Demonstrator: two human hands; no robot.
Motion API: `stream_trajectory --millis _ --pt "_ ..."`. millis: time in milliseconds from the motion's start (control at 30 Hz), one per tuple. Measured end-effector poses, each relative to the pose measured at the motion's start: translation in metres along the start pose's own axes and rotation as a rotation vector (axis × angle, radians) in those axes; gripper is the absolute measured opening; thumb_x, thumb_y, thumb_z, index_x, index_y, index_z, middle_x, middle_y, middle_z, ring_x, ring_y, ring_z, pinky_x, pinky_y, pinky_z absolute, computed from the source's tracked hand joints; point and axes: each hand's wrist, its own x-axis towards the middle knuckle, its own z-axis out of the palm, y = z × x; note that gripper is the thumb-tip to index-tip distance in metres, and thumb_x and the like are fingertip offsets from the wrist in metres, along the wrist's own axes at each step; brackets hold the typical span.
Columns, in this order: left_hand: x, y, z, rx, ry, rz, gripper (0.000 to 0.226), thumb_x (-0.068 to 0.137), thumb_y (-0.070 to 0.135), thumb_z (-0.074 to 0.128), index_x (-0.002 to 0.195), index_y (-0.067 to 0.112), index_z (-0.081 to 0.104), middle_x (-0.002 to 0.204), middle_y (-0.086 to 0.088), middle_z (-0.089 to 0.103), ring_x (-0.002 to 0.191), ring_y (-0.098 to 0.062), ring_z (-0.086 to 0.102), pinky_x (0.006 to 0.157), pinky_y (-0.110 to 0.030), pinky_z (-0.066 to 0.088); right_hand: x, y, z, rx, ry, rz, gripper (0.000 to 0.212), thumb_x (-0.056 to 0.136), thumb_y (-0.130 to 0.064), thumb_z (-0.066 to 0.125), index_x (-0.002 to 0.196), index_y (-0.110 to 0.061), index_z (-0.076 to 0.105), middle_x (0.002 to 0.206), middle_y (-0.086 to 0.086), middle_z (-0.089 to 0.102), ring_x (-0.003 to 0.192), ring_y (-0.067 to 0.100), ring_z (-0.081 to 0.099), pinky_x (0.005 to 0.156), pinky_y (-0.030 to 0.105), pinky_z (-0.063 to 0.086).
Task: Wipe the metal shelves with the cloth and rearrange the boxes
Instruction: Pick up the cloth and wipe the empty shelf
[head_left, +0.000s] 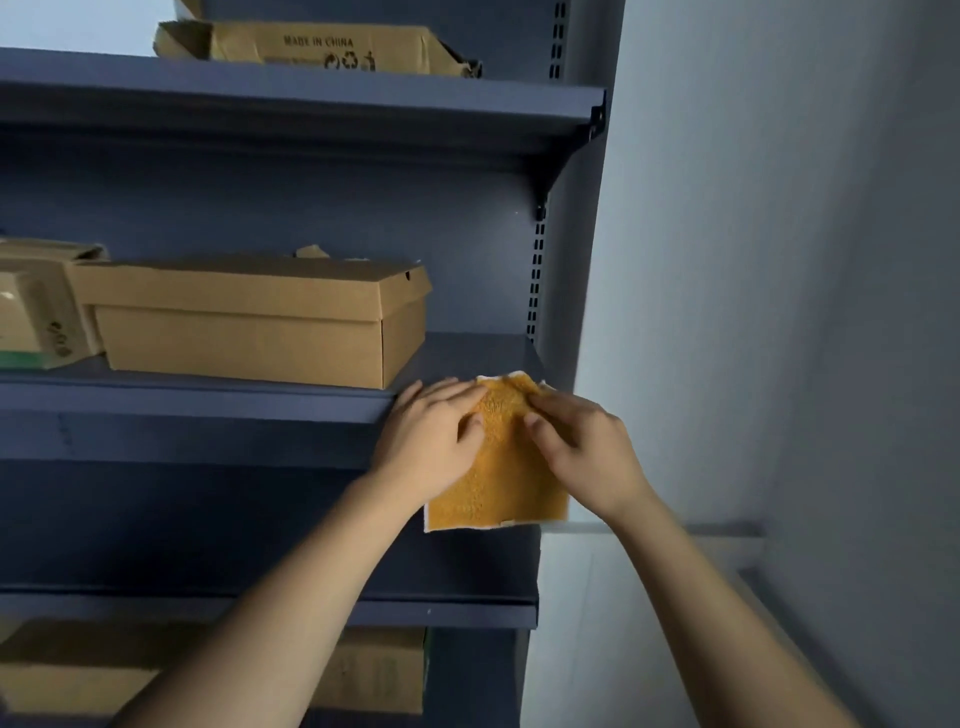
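From the head camera, both hands are up at the right end of the middle shelf (467, 353). The orange cloth (498, 478) is draped over that shelf's front lip: its top lies on the shelf surface and the rest hangs down in front, white edging showing along the bottom.

The left hand (431, 441) lies on the cloth's left side, its fingers (457, 391) stretched fairly flat over the top edge and the thumb pressing the hanging part. The right hand (582, 447) is on the cloth's right side, its fingers (550, 402) bent with the tips and thumb pinching the fabric.

Just left of the hands, a lidded shoebox (249, 322) sits on the same shelf, its near corner close to the left fingertips and taking up the shelf on that side. Further left, a second box (36, 306) touches it.

Overhead, on the top shelf (311, 98), a battered carton (311, 49) reads "MADE IN CHINA". Under the lower shelf (415, 608), another cardboard box (374, 670) shows past the forearms. The slotted upright (535, 280) closes the shelf on the right, with the pale wall (779, 260) beyond.
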Motion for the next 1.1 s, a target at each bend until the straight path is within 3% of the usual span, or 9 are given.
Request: stream_trajectory --millis 133,200,300,467,600,767,867,967,1100 --pt "-0.035 0.010 0.015 -0.119 0.214 0.049 0.041 0.098 0.023 0.051 0.137 0.018 0.062 0.141 0.003 0.061 0.137 -0.013 0.049 0.120 -0.036 0.026 -0.033 -0.002 0.003 0.085 0.078 0.020 0.033 0.101 -0.038 0.056 0.128 -0.024 0.070 0.132 -0.011 0.066 0.122 0.007 0.057 0.100 0.017 0.038" --pt "-0.055 0.009 0.027 -0.191 0.235 0.037 0.039 0.098 0.020 0.053 0.135 0.017 0.064 0.139 0.001 0.062 0.135 -0.014 0.051 0.116 -0.034 0.036 -0.052 0.003 0.010 0.147 0.059 0.057 0.032 0.102 -0.038 0.056 0.128 -0.027 0.070 0.131 -0.016 0.064 0.117 0.000 0.054 0.096 0.008 0.034" --pt "-0.085 0.002 0.051 -0.267 0.151 -0.043 0.041 0.096 0.012 0.059 0.136 0.017 0.063 0.137 0.001 0.062 0.130 -0.013 0.054 0.112 -0.028 0.042 -0.078 0.016 0.029 0.181 -0.048 0.107 0.031 0.102 -0.036 0.056 0.130 -0.030 0.068 0.132 -0.017 0.064 0.112 -0.003 0.053 0.092 0.005 0.033" --pt "-0.113 -0.016 0.087 -0.281 -0.044 -0.131 0.046 0.097 0.005 0.058 0.140 0.020 0.059 0.143 0.005 0.058 0.128 0.000 0.049 0.107 0.001 0.023 -0.100 0.042 0.067 0.117 -0.255 0.193 0.038 0.101 -0.018 0.058 0.138 -0.027 0.061 0.139 -0.008 0.061 0.124 0.015 0.058 0.101 0.019 0.038" --pt "-0.111 -0.033 0.108 -0.280 -0.125 -0.139 0.051 0.096 -0.002 0.057 0.142 0.019 0.058 0.145 0.006 0.055 0.131 -0.002 0.047 0.113 -0.007 0.027 -0.097 0.066 0.100 0.076 -0.309 0.243 0.044 0.097 -0.007 0.062 0.136 -0.025 0.062 0.138 -0.006 0.060 0.124 0.017 0.058 0.103 0.019 0.039" --pt "-0.095 -0.056 0.136 -0.292 -0.157 -0.167 0.056 0.094 -0.008 0.053 0.143 0.020 0.057 0.146 0.005 0.054 0.133 -0.008 0.049 0.107 0.001 0.020 -0.082 0.087 0.135 0.084 -0.331 0.328 0.050 0.089 0.001 0.069 0.131 -0.024 0.064 0.133 -0.013 0.051 0.119 0.007 0.051 0.101 0.006 0.034" --pt "-0.085 -0.068 0.151 -0.298 -0.170 -0.165 0.057 0.095 -0.007 0.053 0.144 0.022 0.055 0.147 0.006 0.053 0.134 -0.007 0.047 0.108 -0.001 0.021 -0.071 0.092 0.148 0.139 -0.315 0.376 0.051 0.088 0.000 0.070 0.114 -0.042 0.055 0.132 -0.007 0.060 0.122 0.016 0.058 0.111 0.034 0.047" --pt "-0.073 -0.083 0.168 -0.294 -0.187 -0.153 0.058 0.095 -0.008 0.054 0.145 0.021 0.053 0.149 0.003 0.052 0.136 -0.012 0.048 0.112 -0.012 0.026 -0.054 0.097 0.160 0.087 -0.286 0.378 0.037 0.096 -0.012 0.063 0.131 -0.025 0.060 0.144 -0.004 0.048 0.129 0.018 0.051 0.115 0.032 0.041" --pt "-0.063 -0.104 0.190 -0.246 -0.245 -0.153 0.056 0.095 -0.004 0.054 0.146 0.019 0.052 0.152 0.002 0.048 0.141 -0.017 0.044 0.116 -0.021 0.027 -0.033 0.105 0.174 -0.035 -0.333 0.357 0.042 0.100 -0.017 0.058 0.142 -0.017 0.054 0.152 -0.003 0.039 0.134 0.021 0.045 0.108 0.022 0.036"
